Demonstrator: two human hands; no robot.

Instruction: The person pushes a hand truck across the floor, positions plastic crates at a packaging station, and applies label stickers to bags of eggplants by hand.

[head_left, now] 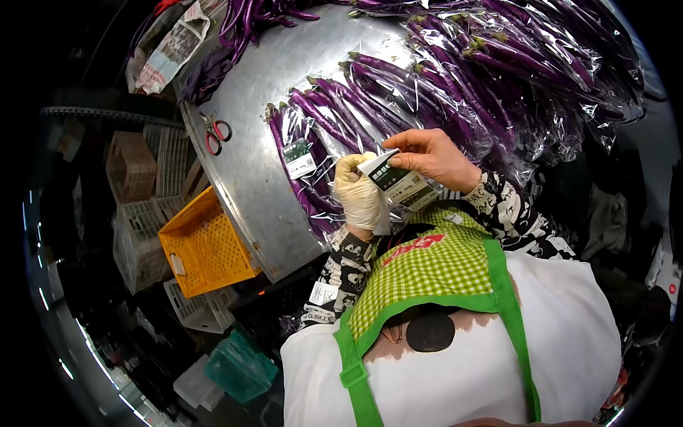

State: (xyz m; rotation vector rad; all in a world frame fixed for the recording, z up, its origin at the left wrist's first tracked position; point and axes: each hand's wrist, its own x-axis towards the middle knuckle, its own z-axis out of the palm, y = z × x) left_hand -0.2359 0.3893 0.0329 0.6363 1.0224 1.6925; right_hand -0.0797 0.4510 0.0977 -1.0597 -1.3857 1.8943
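A strip of dark green and white printed labels (409, 188) is held in front of my apron. My right hand (437, 158), bare, pinches its upper edge between thumb and fingers. My left hand (357, 192), in a pale thin glove, has its fingers curled against the strip's left corner. Just left of the glove lies a clear bag of long purple eggplants (290, 186) with a similar label (299, 158) stuck on it. More bagged eggplants (324, 117) lie beyond my hands.
On the metal table (249, 89) lie red-handled scissors (215, 133) near the left edge. Bagged eggplants (491, 78) pile up at the right, loose ones (245, 21) at the far end. A yellow crate (206, 245) and a teal bin (242, 366) stand left of the table.
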